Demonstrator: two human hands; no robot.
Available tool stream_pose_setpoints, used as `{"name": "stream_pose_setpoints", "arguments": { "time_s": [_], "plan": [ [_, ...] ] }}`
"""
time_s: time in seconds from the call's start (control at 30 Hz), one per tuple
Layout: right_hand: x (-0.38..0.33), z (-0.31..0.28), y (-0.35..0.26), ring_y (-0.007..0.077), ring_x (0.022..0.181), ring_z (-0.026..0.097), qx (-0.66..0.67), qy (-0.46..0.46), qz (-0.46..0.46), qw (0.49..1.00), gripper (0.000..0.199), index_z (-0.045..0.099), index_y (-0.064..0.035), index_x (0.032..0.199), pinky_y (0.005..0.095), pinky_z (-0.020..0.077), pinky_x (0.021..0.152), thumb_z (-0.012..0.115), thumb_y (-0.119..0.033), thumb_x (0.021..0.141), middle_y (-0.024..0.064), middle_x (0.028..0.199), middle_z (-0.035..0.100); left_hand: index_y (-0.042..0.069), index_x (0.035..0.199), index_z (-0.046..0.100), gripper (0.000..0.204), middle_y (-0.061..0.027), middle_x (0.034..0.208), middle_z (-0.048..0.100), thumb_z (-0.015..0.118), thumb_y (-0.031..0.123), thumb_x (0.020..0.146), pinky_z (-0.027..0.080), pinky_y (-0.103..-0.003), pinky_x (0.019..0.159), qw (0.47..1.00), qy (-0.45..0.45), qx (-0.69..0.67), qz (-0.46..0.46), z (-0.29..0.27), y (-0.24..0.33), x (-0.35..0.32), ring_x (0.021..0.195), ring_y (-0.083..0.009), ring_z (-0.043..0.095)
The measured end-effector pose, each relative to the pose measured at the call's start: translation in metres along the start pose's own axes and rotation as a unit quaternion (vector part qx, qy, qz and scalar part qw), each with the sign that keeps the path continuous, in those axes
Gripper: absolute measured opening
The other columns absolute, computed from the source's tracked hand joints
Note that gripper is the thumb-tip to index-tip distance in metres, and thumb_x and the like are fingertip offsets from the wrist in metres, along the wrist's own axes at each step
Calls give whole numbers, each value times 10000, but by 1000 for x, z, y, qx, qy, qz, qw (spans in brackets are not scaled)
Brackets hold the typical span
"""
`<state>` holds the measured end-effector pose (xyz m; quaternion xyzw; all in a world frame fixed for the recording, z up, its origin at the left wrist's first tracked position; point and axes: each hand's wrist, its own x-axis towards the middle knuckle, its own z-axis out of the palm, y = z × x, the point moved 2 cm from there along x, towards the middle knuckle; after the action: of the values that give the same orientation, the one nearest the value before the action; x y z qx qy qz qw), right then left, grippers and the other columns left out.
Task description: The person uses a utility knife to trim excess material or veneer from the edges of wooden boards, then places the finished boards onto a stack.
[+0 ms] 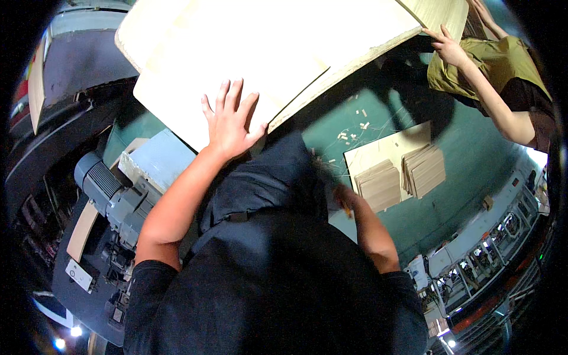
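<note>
A large stack of pale wood sheets (pixel 284 53), brightly lit on top, reaches across the upper middle of the head view. My left hand (pixel 231 121) rests on the near edge of this stack, palm down with fingers spread. Down beside my right hip is my right hand (pixel 343 198), in shadow and blurred. A small orange thing (pixel 348 210) shows by it, but its kind and the fingers cannot be made out. At the far right corner of the stack, a co-worker's hand (pixel 451 50) touches the sheets.
Two bundles of thin wood strips (pixel 378 184) lie on a board (pixel 390 142) on the green floor (pixel 473 195), near scattered wood scraps (pixel 349 136). A grey motor (pixel 100 177) stands to my left. Machinery (pixel 473 254) lines the lower right.
</note>
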<state>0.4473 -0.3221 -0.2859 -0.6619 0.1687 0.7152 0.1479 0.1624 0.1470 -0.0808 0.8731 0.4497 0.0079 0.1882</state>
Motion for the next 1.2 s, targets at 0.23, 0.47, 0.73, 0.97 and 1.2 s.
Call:
{"name": "stream_pose_setpoints", "arguments": {
  "time_s": [0.23,0.47,0.73,0.97,1.2],
  "plan": [
    [-45,44,-120,162,545,480,89,56,-146,984,220,592,-93,1171,369,401,494,634,-91,955,60,735,561,199,1465,619,738,-179,1739,314,715,602,853,67,-812,1202,1000,11,21,-6,1,-5,-9,1621,-430,220],
    [-171,112,-224,162,588,620,-2,103,-322,941,406,455,-138,1505,288,513,524,540,-147,1108,68,918,621,172,1369,645,603,-221,1667,357,752,452,846,124,-855,1171,998,11,-59,18,-5,16,14,1602,-453,232],
    [-298,152,-320,420,1025,738,-385,179,-412,806,633,229,-108,1692,499,578,885,496,-167,1121,294,1246,678,234,1268,686,432,-178,1624,423,803,326,863,165,-845,1185,995,34,-87,44,3,90,92,1565,-423,304],
    [-295,143,-372,547,1313,573,-542,86,-494,675,745,209,-111,1707,534,474,1108,564,-84,1053,372,1445,575,470,1305,703,475,-114,1612,481,796,263,887,155,-798,1221,996,55,-46,47,19,84,94,1531,-399,375],
    [-262,134,-388,536,1227,593,-567,22,-448,691,707,249,-76,1683,533,495,1052,532,-64,1035,352,1310,601,487,1310,719,525,-108,1580,507,815,259,848,204,-807,1187,998,52,-4,36,16,88,90,1498,-400,407]
  ]
}}
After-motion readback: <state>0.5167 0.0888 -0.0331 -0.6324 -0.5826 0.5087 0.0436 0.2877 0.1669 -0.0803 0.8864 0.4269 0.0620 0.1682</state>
